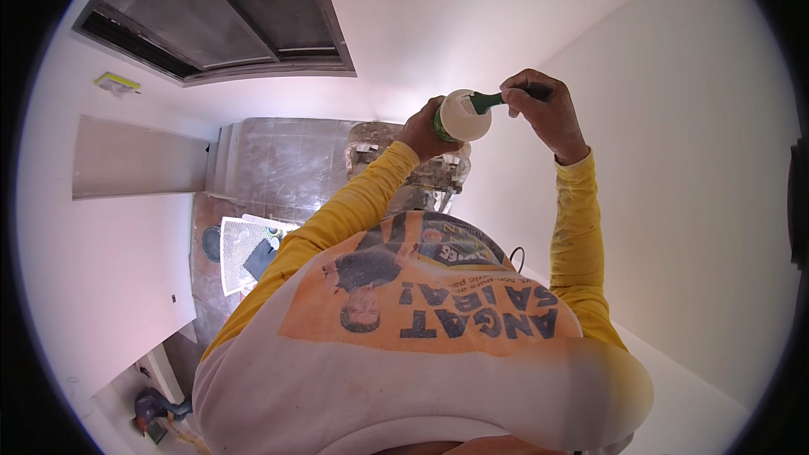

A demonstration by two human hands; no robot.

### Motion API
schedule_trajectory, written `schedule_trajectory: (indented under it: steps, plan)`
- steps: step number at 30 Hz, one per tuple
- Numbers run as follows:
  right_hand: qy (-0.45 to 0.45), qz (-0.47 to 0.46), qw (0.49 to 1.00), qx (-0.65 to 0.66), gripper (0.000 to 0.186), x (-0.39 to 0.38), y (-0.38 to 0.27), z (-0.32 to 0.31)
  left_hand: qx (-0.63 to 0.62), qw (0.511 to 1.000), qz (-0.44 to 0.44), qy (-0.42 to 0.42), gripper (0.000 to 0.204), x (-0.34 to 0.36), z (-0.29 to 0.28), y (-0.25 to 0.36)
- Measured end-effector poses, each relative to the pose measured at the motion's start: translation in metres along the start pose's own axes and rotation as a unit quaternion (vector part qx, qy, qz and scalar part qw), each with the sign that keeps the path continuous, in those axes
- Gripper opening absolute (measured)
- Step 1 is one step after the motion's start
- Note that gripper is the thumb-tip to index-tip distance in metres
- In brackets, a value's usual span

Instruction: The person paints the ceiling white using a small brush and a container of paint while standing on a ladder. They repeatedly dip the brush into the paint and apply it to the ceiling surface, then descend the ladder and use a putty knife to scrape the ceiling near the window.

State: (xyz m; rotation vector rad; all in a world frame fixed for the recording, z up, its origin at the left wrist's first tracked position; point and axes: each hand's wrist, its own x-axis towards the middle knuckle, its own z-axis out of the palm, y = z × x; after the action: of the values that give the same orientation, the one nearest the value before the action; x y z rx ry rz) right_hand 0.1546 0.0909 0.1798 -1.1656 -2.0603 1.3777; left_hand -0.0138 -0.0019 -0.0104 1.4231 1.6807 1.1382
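My left hand (428,131) grips a round tub (462,128) with a green band on its side, held out in front of my chest. Pale, whitish contents show at its open top. In my right hand (544,112), fingers pinched round the handle, is a green paintbrush (486,101). Its bristle end points left and lies over the top of the tub, at the contents. Whether the bristles dip in or rest on the rim, I cannot tell.
Beneath the tub stands a stained, worn platform (364,136). A dark-framed window (270,74) is at upper left, with a yellow-edged tool (116,83) near it. White walls (674,168) rise ahead and to the right. A perforated white sheet (238,257) and a person (153,406) are lower left.
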Motion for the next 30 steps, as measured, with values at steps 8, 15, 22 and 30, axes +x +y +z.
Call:
schedule_trajectory:
  steps: [8,15,22,30]
  plan:
    - [0.038,0.096,0.931,0.350,0.013,-0.013,0.073,-0.008,-0.023,1.000,0.010,-0.001,0.092,0.006,0.005,-0.002]
    - [0.069,0.071,0.732,0.675,0.018,-0.046,0.142,-0.001,0.023,1.000,-0.006,-0.003,0.094,0.009,0.006,-0.003]
    - [0.305,-0.143,0.806,0.487,0.030,-0.006,0.149,-0.068,0.015,1.000,-0.019,-0.017,0.093,0.010,0.003,0.001]
    - [0.505,-0.246,0.807,-0.180,0.023,0.143,0.138,-0.194,0.030,0.999,-0.009,-0.019,0.086,0.011,0.007,-0.002]
